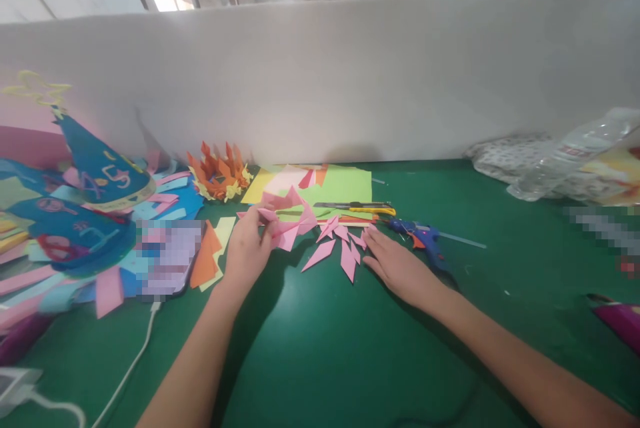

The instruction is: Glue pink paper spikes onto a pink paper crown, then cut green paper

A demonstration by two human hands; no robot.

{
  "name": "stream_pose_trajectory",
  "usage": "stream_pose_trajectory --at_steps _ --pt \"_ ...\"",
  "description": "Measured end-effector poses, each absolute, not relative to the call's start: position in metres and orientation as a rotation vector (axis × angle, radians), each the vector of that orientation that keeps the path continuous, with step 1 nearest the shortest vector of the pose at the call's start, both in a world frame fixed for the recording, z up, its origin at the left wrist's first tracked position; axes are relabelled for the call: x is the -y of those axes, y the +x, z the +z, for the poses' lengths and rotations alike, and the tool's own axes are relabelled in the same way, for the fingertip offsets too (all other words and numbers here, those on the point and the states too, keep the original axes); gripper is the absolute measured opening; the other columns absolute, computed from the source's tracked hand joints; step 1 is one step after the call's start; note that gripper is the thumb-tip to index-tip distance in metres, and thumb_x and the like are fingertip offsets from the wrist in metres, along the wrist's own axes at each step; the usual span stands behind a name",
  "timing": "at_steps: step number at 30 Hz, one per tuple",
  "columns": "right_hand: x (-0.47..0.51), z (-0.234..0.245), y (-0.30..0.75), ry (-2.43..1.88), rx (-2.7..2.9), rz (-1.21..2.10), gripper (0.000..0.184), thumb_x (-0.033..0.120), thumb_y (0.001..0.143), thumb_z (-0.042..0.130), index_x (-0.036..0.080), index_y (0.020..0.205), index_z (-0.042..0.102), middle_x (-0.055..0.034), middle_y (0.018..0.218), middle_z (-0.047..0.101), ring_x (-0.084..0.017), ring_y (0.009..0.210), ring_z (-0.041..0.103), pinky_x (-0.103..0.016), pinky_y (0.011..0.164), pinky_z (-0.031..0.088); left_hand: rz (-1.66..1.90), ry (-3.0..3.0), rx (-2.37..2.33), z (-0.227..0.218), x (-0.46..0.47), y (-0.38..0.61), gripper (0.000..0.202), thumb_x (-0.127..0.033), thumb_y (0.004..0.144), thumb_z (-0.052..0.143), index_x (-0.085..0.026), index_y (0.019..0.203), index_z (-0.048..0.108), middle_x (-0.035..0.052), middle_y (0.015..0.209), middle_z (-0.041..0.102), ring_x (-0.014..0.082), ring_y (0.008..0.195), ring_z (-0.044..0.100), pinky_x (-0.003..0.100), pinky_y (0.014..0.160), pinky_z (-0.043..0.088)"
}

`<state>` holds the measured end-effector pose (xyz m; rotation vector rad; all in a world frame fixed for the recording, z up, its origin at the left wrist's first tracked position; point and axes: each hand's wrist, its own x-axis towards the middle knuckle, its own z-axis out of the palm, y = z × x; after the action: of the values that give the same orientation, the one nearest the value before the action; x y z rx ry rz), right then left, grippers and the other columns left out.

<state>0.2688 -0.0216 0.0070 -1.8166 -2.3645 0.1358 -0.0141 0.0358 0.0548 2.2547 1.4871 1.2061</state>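
Observation:
A pink paper crown (290, 235) with folded points is pinched at its left side by my left hand (249, 238), held just above the green table. To the right of it, several loose pink paper diamonds (349, 261) lie spread on the table. My right hand (395, 261) rests low beside these pieces, its fingertips at the rightmost small one. Whether those fingers grip the piece I cannot tell. A yellow utility knife (370, 207) lies behind the pieces. Beyond my right hand is a blue hot glue gun (425, 240) with a glue stick in its back.
An orange paper crown (220, 178) and coloured paper sheets (345, 185) lie at the back. Blue cone hats (100, 165) stand left, near a phone (173, 261) on a white cable (133, 365). A plastic bottle (575, 151) leans at the right by the white partition (320, 81).

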Motion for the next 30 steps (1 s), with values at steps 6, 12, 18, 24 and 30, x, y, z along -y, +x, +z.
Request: stream_pose_trajectory --at_steps 6,12,18,24,30 --pt "0.058 0.022 0.262 -1.743 2.399 0.217 0.045 0.035 0.092 0.034 0.011 0.125 0.053 -0.0138 0.132 0.049 -0.027 0.122 0.046 -0.045 0.1 0.04 1.227 2.188 -1.551 0.06 -0.035 -0.013 0.005 -0.021 0.084 0.045 -0.021 0.087 0.049 0.0045 0.1 0.061 0.0185 0.089 0.058 0.029 0.076 0.044" --pt "0.047 0.047 0.254 -1.601 2.301 0.079 0.038 0.026 0.093 0.03 0.015 0.11 0.062 -0.0107 0.111 0.064 -0.025 0.103 0.058 -0.044 0.089 0.046 1.232 2.174 -1.55 0.061 -0.033 -0.012 0.005 -0.021 0.083 0.046 -0.021 0.086 0.049 0.0045 0.101 0.062 0.0183 0.087 0.059 0.03 0.076 0.045" --pt "0.019 0.051 0.257 -1.644 2.263 0.258 0.035 0.012 0.086 0.035 0.017 0.104 0.064 -0.0082 0.105 0.066 -0.022 0.098 0.059 -0.037 0.085 0.047 1.232 2.175 -1.565 0.06 -0.035 -0.013 0.005 -0.02 0.083 0.046 -0.021 0.086 0.049 0.005 0.1 0.062 0.0179 0.085 0.058 0.03 0.075 0.045" --pt "0.022 0.049 0.269 -1.642 2.253 0.445 0.023 0.017 0.081 0.048 0.022 0.094 0.066 -0.0056 0.095 0.064 -0.019 0.083 0.061 -0.032 0.071 0.049 1.208 2.149 -1.571 0.06 -0.036 -0.014 0.006 -0.02 0.082 0.045 -0.021 0.085 0.05 0.0041 0.098 0.062 0.0189 0.089 0.059 0.03 0.077 0.045" --pt "0.021 0.055 0.271 -1.664 2.215 0.267 0.028 0.021 0.087 0.041 0.021 0.096 0.067 -0.0057 0.099 0.067 -0.021 0.093 0.06 -0.036 0.081 0.048 1.218 2.198 -1.538 0.058 -0.035 -0.013 0.006 -0.022 0.084 0.044 -0.021 0.086 0.051 0.0043 0.101 0.062 0.0188 0.09 0.058 0.03 0.078 0.044"
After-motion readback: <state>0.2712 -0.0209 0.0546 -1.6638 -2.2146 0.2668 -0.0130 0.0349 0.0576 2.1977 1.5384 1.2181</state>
